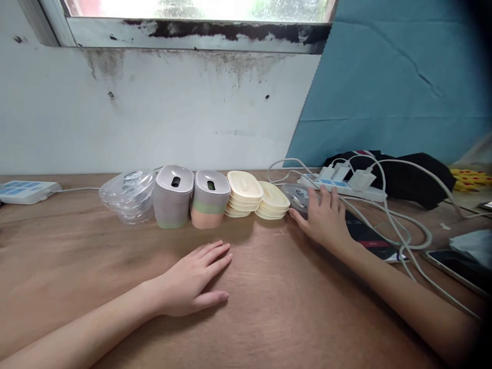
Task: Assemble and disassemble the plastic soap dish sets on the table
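Head view, the only one to go on. Got the left hand (196, 279) parked at 7 o'clock, flat and open, palm down on the counter (269, 307), gripping nothing, probably just bracing. Over at 3 o'clock, spotting the right hand (325, 220) open too, fingers spread, resting on a clear lid (298, 196) at its 10 o'clock, no real grip. Running from there toward 9 o'clock: cream lid stacks (245, 192), grey tubs (173, 197), a clear lid pile (128, 197), seemingly sorted by kind along the wall. Hard to tell whether the fingertips touch the power strip (378, 195). Can't make out the dark flat thing (371, 240) under the wrist. Also losing part of a phone (457, 266) at 4 o'clock.
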Action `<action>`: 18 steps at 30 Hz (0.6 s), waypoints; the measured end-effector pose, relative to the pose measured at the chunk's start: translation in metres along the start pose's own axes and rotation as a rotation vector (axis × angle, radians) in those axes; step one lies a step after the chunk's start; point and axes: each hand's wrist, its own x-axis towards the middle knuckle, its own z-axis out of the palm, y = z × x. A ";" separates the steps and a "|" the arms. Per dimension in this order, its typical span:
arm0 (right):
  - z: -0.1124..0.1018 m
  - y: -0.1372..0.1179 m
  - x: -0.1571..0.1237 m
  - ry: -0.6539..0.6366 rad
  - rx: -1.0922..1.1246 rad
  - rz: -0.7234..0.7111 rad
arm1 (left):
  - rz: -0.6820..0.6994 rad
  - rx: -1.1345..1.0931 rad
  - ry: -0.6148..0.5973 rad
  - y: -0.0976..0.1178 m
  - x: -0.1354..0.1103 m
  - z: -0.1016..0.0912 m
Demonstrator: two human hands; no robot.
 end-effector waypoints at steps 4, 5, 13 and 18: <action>-0.025 -0.041 -0.027 0.033 0.386 -0.428 | 0.047 -0.002 -0.038 -0.004 -0.003 -0.003; -0.031 -0.051 -0.035 -0.052 0.486 -0.598 | 0.066 -0.005 -0.044 -0.006 -0.004 -0.004; -0.050 -0.074 -0.062 -0.709 0.668 -0.898 | 0.047 -0.021 -0.032 -0.013 -0.013 -0.006; -0.049 -0.073 -0.060 -0.713 0.640 -0.846 | 0.011 0.002 -0.070 -0.011 -0.013 -0.007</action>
